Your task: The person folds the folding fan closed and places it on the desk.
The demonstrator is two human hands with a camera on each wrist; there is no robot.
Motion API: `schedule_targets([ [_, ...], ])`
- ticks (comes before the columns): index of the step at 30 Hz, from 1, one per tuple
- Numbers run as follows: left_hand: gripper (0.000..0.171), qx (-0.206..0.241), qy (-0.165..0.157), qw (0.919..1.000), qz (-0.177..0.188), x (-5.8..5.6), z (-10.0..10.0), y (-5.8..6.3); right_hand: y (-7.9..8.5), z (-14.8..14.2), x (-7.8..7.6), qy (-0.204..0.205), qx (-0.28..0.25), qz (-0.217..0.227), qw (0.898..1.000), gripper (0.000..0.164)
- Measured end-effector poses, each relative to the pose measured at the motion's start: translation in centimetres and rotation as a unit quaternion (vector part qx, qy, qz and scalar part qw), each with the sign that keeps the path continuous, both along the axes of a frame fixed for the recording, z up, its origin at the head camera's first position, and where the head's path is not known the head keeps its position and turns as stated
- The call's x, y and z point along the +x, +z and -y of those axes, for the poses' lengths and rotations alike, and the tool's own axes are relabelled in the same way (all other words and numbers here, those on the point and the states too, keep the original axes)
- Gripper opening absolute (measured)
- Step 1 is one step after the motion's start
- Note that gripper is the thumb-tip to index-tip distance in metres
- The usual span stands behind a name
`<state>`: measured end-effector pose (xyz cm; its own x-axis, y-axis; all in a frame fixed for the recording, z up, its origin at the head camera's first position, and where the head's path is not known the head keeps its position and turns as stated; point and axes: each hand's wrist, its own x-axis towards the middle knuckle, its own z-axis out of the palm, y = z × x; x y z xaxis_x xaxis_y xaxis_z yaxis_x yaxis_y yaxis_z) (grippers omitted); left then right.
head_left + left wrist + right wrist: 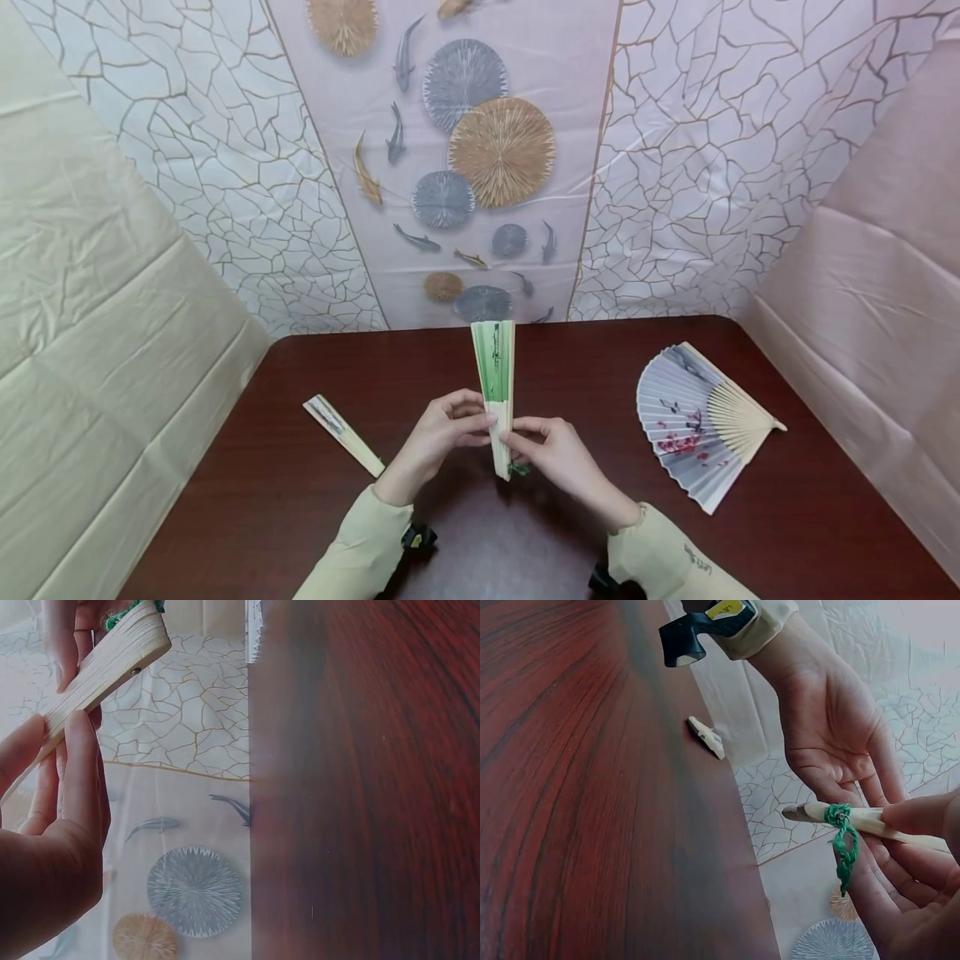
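- One folded hand fan [493, 362], green pleated leaf with dark printing over smooth, pale wooden ribs; held leaf end up, pivot end down, over the middle of the table.
- One knotted cord of fuzzy green yarn [846, 847], looped about its pivot end.
- One left hand [444, 429], thumb and fingers pinching the ribs from the left.
- One right hand [557, 450], thumb and fingers pinching the ribs from the right, nearer the pivot.
- One second folded fan [345, 435], whitish leaf printed dark, pale slats; lying aslant at left, beside the left forearm.
- One spread fan [682, 429], grey-white, scalloped, with red-pink blossoms and radiating pale ribs; lying at right.
- One dark red-brown table [585, 358], wood-grained, rounded far corners.
- One far cloth backdrop [675, 167], white with gold crackle lines, its central panel bearing ridged discs and fish.
- Two cream sleeves [363, 537], softly wrinkled.
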<state>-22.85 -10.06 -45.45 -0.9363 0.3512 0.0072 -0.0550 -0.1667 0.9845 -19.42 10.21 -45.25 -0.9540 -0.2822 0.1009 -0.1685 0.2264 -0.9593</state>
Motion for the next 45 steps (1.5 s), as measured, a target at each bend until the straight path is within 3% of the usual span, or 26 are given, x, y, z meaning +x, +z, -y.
schedule_targets([
  [9, 0.019, -0.003, 0.001, 1.0, 0.0, 0.0, 0.0, 0.0, -0.6, 0.0, 0.0, 0.001, 0.074, -0.03, 0.997, 0.022],
  [24, 0.029, -0.045, 0.006, 0.9989, -0.014, 0.0, 0.0, 0.2, -1.2, 0.0, -0.1, 0.021, 0.072, -0.042, 0.996, 0.017],
  [33, 0.028, -0.045, 0.052, 0.9975, -0.014, -0.3, 0.2, 0.7, -1.1, 0.0, -0.1, 0.065, 0.087, -0.047, 0.993, 0.02],
  [45, 0.041, -0.001, 0.063, 0.998, -0.005, -0.4, 1.1, 1.2, -1.6, 0.1, 0.3, 0.136, 0.092, -0.019, 0.986, 0.014],
])
